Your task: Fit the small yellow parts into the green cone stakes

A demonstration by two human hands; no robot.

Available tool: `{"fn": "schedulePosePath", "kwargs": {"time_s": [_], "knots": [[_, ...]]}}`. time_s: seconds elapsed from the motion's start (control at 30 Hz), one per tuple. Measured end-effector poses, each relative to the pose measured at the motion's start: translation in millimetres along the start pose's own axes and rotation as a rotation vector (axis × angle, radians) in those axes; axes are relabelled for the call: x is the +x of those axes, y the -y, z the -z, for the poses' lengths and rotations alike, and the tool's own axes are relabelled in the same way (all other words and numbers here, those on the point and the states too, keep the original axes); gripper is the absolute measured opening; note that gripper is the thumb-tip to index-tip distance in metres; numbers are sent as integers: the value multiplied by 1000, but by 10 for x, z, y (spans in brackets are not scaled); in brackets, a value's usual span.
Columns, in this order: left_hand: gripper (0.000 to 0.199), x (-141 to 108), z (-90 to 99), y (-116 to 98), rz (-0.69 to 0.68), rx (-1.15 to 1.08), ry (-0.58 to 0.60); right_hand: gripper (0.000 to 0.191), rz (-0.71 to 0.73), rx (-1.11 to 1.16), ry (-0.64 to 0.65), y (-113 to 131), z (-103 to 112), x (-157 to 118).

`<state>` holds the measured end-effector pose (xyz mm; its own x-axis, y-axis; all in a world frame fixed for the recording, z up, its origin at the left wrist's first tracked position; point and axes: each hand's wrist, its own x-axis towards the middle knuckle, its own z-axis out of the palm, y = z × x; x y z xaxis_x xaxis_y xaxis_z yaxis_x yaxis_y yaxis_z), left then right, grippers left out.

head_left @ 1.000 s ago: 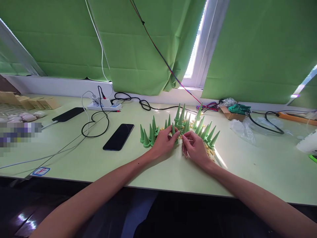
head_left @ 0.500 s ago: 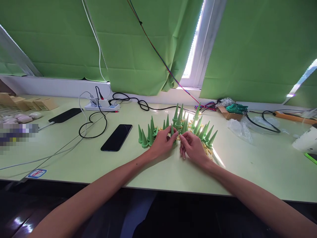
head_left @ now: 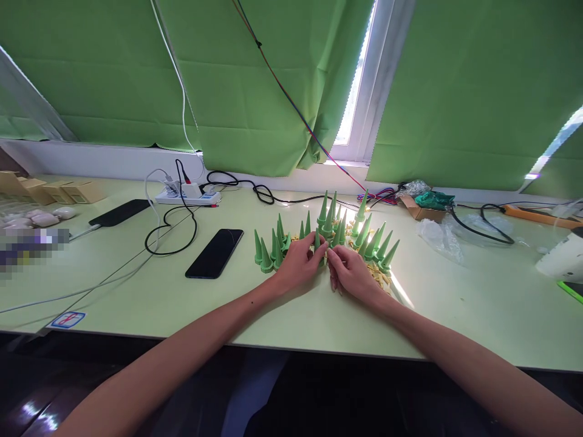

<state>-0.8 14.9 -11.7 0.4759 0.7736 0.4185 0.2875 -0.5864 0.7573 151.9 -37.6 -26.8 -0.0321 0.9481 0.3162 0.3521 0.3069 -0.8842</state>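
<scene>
My left hand (head_left: 298,262) is closed around a small green cone (head_left: 317,240), whose tip points up between the fingers. Close on its right, my right hand (head_left: 351,268) is pinched near the cone's lower part; whatever sits between its fingertips is too small to make out. More green cones stand in a group around and behind both hands, some on the left (head_left: 265,258) and others on the right (head_left: 387,257). Small yellowish pieces (head_left: 381,279) lie loose beside my right hand, partly hidden by it and by the cones.
A black phone (head_left: 215,254) lies left of the cones. Behind it are a power strip (head_left: 187,196) and looped black cables (head_left: 170,250). At the right are crumpled clear plastic (head_left: 439,240), a small cardboard box (head_left: 421,210) and a white object (head_left: 562,255).
My right hand has shifted slightly left, with its fingertips closer to the cone. A little more of the yellowish pieces shows. My left hand stays in place.
</scene>
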Motion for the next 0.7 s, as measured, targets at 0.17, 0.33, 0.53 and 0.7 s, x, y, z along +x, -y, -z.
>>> {"fn": "schedulePosePath", "kwargs": {"time_s": [0.17,0.33,0.53,0.7], "knots": [[28,-8,-2,-16,-51,7,9,43,-8,-10,37,-2,10,9],[27,-13,-1,-17,-77,23,19,43,-59,66,80,-10,18,26],[26,-19,7,-21,-122,85,29,45,-173,252,114,9,9,34],[29,-19,21,-11,-175,102,-16,44,-104,252,46,25,10,30]]}}
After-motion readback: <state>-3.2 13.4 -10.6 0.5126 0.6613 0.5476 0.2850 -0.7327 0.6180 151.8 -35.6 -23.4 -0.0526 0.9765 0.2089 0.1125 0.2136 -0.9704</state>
